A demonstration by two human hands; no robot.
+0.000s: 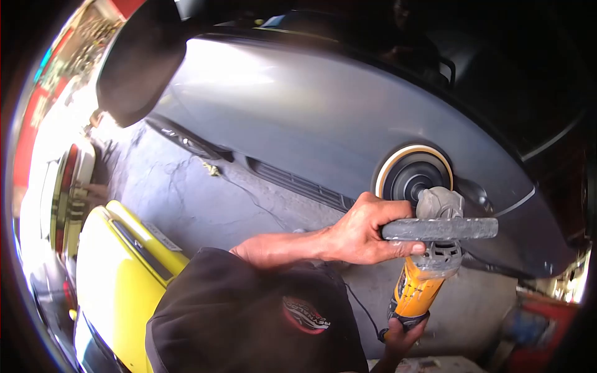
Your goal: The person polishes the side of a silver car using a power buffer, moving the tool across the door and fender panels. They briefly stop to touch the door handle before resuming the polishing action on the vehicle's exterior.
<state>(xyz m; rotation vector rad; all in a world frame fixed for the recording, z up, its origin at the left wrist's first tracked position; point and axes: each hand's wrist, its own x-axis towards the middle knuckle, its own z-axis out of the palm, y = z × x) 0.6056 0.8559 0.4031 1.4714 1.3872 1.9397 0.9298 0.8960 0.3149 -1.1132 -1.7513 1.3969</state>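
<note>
My left hand point(367, 233) is wrapped round the dark front handle point(444, 229) of a yellow and grey power polisher point(420, 292). Farther back, my right hand point(404, 339) grips the rear end of the tool's yellow body. The round polishing pad point(413, 177), with a pale rim and black backing, is against a grey car door panel point(298, 112), just left of the door handle point(477, 196). How firmly the pad presses cannot be seen. A power cord point(364, 308) runs from the tool's rear beside my dark shirt.
The car's dark side mirror point(140, 65) juts out at the upper left. Behind my left arm stands a yellow car point(118, 286), with another vehicle point(68, 199) beyond it. A thin cord point(249, 193) lies on the grey floor point(161, 180). Red objects point(547, 329) are at the lower right.
</note>
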